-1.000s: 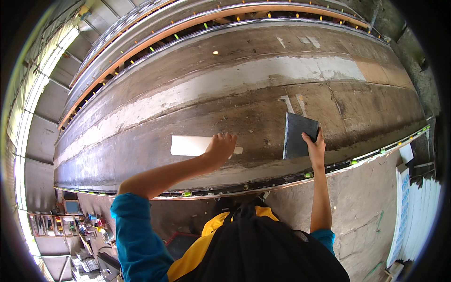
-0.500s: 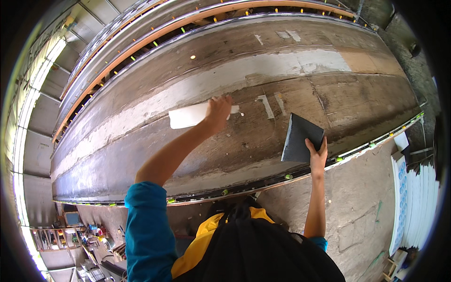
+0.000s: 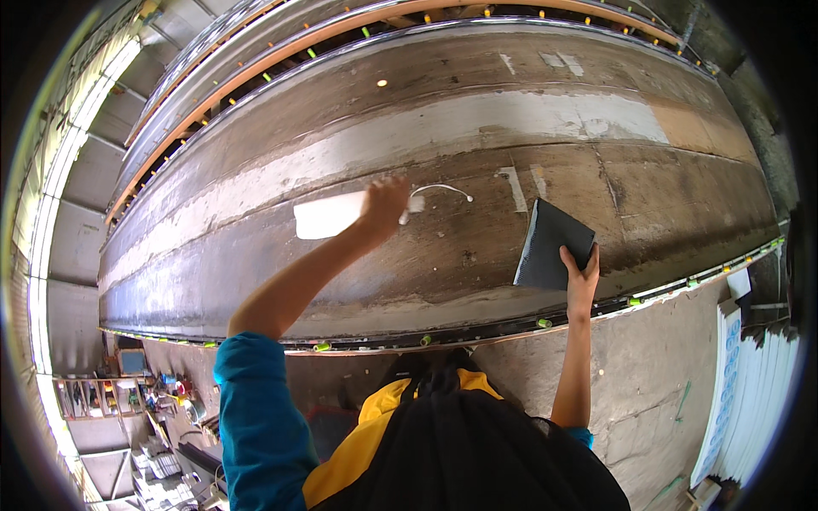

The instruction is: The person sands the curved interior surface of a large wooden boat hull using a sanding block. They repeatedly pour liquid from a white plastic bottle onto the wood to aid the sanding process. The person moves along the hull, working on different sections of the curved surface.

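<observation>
My left hand (image 3: pixel 383 207) is closed around the handle of a white flat-bladed tool (image 3: pixel 324 216), held over the long hull-like surface (image 3: pixel 477 243). Its broad end points left; whether it touches the surface I cannot tell. From the handle end a thin white cord (image 3: pixel 443 186) arcs to the right, ending in a small knob. My right hand (image 3: pixel 582 274) grips the lower right edge of a dark grey square panel (image 3: pixel 552 247) with a pale ribbed left edge, thumb on its face. The panel is tilted above the near side of the surface.
Green clips (image 3: pixel 426 340) line the near edge of the surface. A pale filler band (image 3: pixel 477 115) runs along it. Beyond lies an orange-brown strip (image 3: pixel 332 32) with more clips. Shelves (image 3: pixel 98 399) and clutter stand lower left; white sheets (image 3: pixel 758 400) lean lower right.
The white tool has shifted slightly left in my left hand, and its cord has swung up and outward. My right hand keeps hold of the panel. The whole view has shifted a little.
</observation>
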The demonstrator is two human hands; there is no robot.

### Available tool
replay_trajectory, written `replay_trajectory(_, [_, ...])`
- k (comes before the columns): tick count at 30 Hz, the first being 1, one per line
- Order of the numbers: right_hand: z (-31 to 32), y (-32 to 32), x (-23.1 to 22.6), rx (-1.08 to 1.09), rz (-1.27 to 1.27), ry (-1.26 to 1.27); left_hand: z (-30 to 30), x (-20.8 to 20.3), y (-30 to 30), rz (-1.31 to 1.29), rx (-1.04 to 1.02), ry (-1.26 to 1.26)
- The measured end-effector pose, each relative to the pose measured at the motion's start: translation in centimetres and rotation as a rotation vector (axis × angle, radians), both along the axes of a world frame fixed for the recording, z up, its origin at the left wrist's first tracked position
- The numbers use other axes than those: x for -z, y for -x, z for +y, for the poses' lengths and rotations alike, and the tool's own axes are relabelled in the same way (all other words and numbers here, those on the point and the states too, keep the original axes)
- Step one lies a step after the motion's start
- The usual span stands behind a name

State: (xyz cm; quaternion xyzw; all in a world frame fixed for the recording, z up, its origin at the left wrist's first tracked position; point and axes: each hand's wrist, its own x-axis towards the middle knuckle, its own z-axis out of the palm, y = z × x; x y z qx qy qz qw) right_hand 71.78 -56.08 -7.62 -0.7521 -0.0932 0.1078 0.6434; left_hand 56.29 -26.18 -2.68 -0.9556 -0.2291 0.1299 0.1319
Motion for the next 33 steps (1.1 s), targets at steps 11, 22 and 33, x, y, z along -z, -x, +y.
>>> replay_trajectory(11, [6.8, 2.1, -1.2, -0.342, -0.542, 0.607, -2.9, -1.1, 4.4, -0.132, -0.033, 0.190])
replay_trajectory(22, [21.7, 5.7, 2.3, -0.268, -0.777, 0.934, 7.4, -6.1, 16.6, -0.877, -0.428, 0.431])
replay_trajectory(33, [37.0, 17.3, 2.4, -0.621, -0.637, 0.603, 14.7, 0.7, 25.9, -1.621, -0.496, 0.559])
